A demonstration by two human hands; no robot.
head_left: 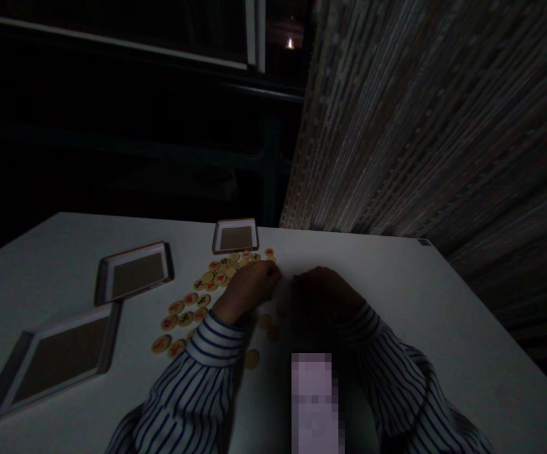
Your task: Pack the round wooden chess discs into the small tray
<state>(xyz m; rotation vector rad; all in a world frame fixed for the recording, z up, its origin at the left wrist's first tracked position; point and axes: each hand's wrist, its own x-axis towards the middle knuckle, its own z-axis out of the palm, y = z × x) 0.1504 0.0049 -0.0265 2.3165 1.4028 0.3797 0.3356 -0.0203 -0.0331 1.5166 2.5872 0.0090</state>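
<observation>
My left hand (251,287) is above the white table, to the right of a spread of round xiangqi pieces (200,314). Its fingers are curled inward, and whatever they may hold is hidden. My right hand (328,289) is a short way to the right, deep in shadow. Its fingers bend over the top of a dark, box-like shape (300,315), too dim to name. A few loose pieces (272,331) lie on the table between my forearms. Red or dark characters mark many of the discs.
Three shallow trays stand on the table: a large one (60,359) at near left, another (134,274) behind it, and a small one (236,236) at the back. A string curtain (372,113) hangs behind the right side. A pixelated bright rectangle (314,403) is at bottom centre.
</observation>
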